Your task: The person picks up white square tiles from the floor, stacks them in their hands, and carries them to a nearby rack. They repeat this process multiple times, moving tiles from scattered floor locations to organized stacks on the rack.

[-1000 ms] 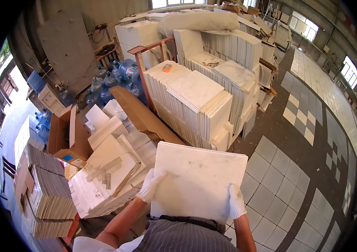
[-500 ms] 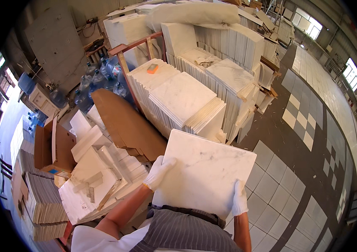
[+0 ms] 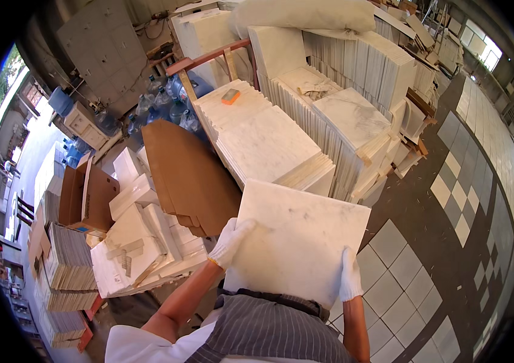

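Note:
A square white marble tile with faint grey veining is held in front of my waist, tilted, its near edge against my striped apron. My left hand, in a white knitted glove, grips its left edge with the thumb on the upper face. On the opposite edge, my gloved right hand is closed round the side. The fingers beneath the tile are hidden. Just beyond the tile stands a long row of upright white tiles, with an orange-and-grey block lying on top.
Brown cardboard leans left of the row, near blue water bottles. An open cardboard box and white slabs lie at left. More tile stacks stand behind. Grey tiles are laid on the floor at right.
The surroundings have shifted rightward in the picture, as my view turned left. Both hands keep hold of the marble tile, which stays in front of me with its far edge slightly more level.

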Motion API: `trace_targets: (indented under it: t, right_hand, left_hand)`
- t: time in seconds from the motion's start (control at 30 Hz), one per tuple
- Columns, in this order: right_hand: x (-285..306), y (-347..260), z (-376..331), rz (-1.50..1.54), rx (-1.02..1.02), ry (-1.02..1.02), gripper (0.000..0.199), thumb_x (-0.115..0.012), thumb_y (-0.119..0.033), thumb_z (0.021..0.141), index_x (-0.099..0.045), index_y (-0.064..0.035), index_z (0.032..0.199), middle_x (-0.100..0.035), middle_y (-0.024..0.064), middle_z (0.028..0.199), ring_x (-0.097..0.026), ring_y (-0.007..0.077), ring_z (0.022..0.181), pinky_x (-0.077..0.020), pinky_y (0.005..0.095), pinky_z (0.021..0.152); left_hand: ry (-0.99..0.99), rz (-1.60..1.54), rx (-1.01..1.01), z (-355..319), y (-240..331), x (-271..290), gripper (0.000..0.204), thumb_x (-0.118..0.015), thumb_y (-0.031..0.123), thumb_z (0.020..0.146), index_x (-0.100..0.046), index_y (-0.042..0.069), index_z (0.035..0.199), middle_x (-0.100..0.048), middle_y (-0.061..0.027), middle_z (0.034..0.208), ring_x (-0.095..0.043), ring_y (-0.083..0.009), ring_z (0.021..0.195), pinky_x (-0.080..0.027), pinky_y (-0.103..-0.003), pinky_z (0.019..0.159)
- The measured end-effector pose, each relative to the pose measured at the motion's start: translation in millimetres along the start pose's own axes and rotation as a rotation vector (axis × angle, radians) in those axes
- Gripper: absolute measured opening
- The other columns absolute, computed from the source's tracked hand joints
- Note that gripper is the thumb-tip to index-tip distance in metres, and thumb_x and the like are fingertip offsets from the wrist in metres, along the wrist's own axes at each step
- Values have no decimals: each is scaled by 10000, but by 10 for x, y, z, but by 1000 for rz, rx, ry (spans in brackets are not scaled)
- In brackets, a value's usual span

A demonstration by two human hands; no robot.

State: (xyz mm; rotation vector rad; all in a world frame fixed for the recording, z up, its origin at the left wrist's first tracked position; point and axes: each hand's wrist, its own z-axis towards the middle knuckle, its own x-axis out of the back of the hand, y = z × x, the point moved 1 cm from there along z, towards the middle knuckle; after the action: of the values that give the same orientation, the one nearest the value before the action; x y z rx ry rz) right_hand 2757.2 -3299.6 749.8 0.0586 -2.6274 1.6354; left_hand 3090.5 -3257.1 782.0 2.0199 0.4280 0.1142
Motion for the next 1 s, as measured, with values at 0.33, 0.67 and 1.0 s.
trace_targets:
  t: [0.33, 0.67, 1.0]
  right_hand:
    - [-323, -237, 764, -3, -58, 0, 677, -501, -509, 970, -493, 56, 1342, -567, 122, 1308, -514, 200, 1193, -392, 330, 1019]
    - [-1179, -869, 1714, -4, -299, -83, 742, -497, -540, 967, -427, 54, 1406, -495, 123, 1403, -460, 208, 1277, -350, 332, 1079]
    - [-2027, -1299, 3083, -257, -323, -305, 738, -526, -523, 947, -454, 76, 1372, -529, 147, 1351, -519, 203, 1200, -430, 325, 995]
  left_hand:
    - [75, 2, 49, 745, 286, -25, 539, -657, 449, 890, -528, -22, 1119, -600, -79, 1006, -574, -134, 921, -491, -296, 788]
    - [98, 118, 259, 1952, 697, 389, 594, -611, 465, 905, -518, -49, 1187, -615, -88, 1022, -590, -149, 906, -499, -297, 762]
    - [174, -267, 366, 2791, 707, 924, 374, -590, 375, 955, -617, 51, 1140, -631, -13, 987, -588, -127, 873, -503, -306, 727]
